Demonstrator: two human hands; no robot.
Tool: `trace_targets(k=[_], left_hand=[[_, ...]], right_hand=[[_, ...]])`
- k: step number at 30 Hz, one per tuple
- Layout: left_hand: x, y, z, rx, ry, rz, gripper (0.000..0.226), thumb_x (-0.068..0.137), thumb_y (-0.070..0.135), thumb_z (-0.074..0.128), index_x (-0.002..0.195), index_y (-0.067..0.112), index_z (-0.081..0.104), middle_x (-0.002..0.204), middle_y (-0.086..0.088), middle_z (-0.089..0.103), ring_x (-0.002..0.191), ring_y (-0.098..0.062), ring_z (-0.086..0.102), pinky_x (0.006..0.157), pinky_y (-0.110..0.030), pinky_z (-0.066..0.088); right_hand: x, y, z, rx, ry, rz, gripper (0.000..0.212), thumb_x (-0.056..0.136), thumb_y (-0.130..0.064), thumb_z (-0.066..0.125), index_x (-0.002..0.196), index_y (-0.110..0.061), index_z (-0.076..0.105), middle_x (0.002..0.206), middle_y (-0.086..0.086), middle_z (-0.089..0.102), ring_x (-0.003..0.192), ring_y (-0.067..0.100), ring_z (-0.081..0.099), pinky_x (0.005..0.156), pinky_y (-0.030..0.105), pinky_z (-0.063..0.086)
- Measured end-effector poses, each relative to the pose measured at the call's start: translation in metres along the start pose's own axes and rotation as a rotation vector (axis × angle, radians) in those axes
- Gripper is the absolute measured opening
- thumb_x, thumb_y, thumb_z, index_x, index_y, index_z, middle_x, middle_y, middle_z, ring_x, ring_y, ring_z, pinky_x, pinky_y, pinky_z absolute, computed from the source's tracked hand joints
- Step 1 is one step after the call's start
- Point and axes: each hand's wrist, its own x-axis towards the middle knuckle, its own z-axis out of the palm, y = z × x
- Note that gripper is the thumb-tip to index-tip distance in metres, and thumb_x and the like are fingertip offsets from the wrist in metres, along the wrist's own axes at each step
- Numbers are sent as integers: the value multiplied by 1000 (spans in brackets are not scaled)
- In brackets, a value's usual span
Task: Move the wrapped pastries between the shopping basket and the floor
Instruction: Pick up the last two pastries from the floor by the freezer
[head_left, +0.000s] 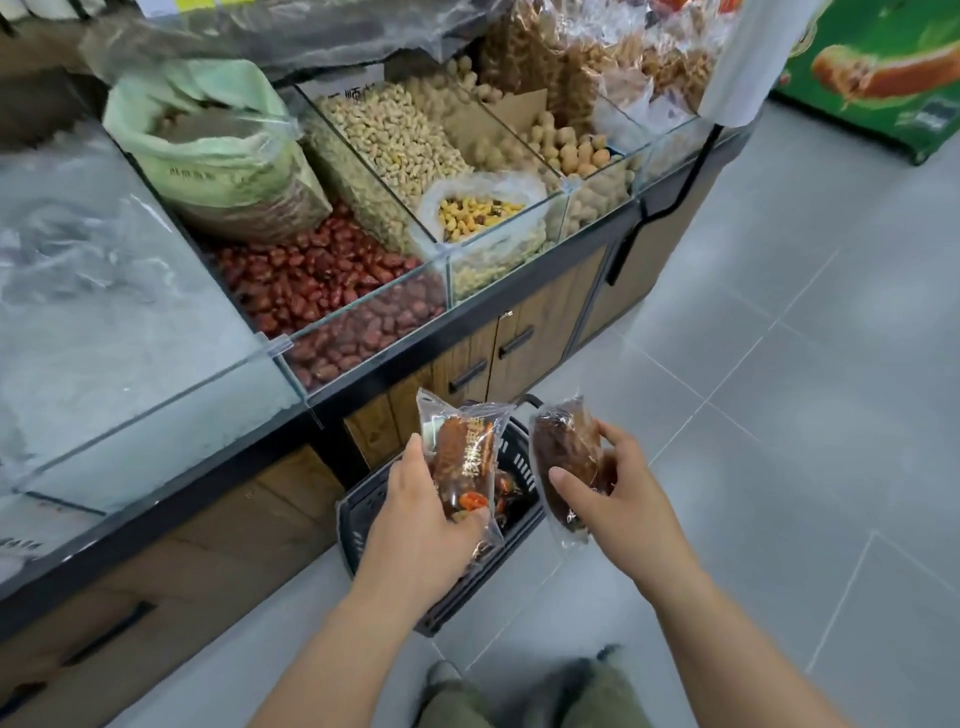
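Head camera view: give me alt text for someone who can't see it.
The left hand grips one wrapped pastry and the right hand a second pastry, by a dark basket on the grey tiled floor. Behind it stands a counter with glass bins of nuts and red dates.

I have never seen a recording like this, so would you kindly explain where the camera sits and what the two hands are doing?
There is no machine: a person wears one camera on the head, looking forward and down at their own bare hands. The left hand holds a wrapped pastry with printed lettering; the right hand holds a second wrapped pastry. Both are held near a dark shopping basket standing on the grey tiled floor, with more wrapped things apparently inside. Behind it, glass bins on a shop counter hold red dates and peanuts.
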Motion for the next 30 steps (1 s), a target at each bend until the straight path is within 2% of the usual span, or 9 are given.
trace_targets(k=[2, 6, 9, 14, 19, 21, 23, 25, 30], left_hand=[[17, -3, 8, -4, 26, -47, 89, 78, 37, 71, 147, 24, 16, 143, 1, 32, 124, -18, 44, 102, -40, 43], [52, -7, 29, 25, 43, -166, 92, 79, 39, 69, 149, 25, 11, 143, 3, 32, 123, -20, 45, 101, -36, 40], [81, -14, 48, 12, 72, -263, 89, 76, 38, 70, 146, 31, 16, 138, 3, 38, 116, -19, 51, 97, -37, 45], [126, -36, 90, -51, 165, -456, 80, 70, 32, 75, 137, 28, 32, 125, 5, 46, 111, -16, 51, 97, -41, 47], [167, -71, 150, -69, 223, -609, 81, 68, 36, 75, 136, 25, 34, 125, 2, 50, 118, -23, 48, 101, -46, 43], [181, -88, 176, -52, 219, -660, 84, 71, 38, 74, 140, 23, 30, 129, -1, 50, 121, -24, 48, 103, -45, 41], [196, -107, 204, -55, 174, -721, 91, 76, 39, 70, 146, 21, 16, 142, -7, 39, 130, -28, 39, 108, -44, 36], [215, -126, 230, -49, 103, -784, 93, 82, 35, 66, 149, 18, 5, 149, -10, 25, 136, -31, 28, 112, -41, 30], [247, -171, 289, 27, 28, -761, 93, 90, 36, 56, 148, 4, -8, 151, -19, 15, 137, -38, 23, 113, -43, 24]], right_hand=[[23, 5, 1, -8, -30, 7, 56, 86, -30, 67, 132, -36, 36, 104, -17, 55, 89, -4, 58, 61, 9, 43], [75, 16, 5, -43, -126, 29, 49, 87, -30, 66, 121, -41, 34, 101, -20, 54, 89, -3, 58, 61, 11, 44], [119, 30, 12, -112, -185, 43, 47, 87, -32, 65, 126, -37, 39, 99, -17, 58, 91, 6, 61, 77, 26, 51], [193, 63, 35, -207, -347, 80, 50, 91, -29, 61, 134, -27, 37, 109, -8, 58, 97, 11, 58, 84, 28, 46], [257, 121, 69, -350, -458, 92, 56, 90, -31, 62, 138, -20, 35, 117, -1, 61, 105, 16, 59, 90, 29, 45], [277, 152, 83, -400, -482, 108, 53, 88, -30, 63, 134, -19, 37, 111, -2, 62, 105, 18, 60, 93, 32, 47], [292, 186, 97, -432, -464, 133, 51, 88, -29, 64, 131, -19, 38, 107, -3, 63, 104, 20, 61, 93, 33, 47], [305, 220, 112, -476, -453, 167, 57, 87, -31, 64, 134, -18, 34, 114, 3, 63, 107, 26, 61, 95, 38, 47], [334, 299, 147, -608, -444, 193, 63, 86, -29, 63, 138, -12, 32, 122, 14, 59, 112, 35, 56, 96, 41, 44]])
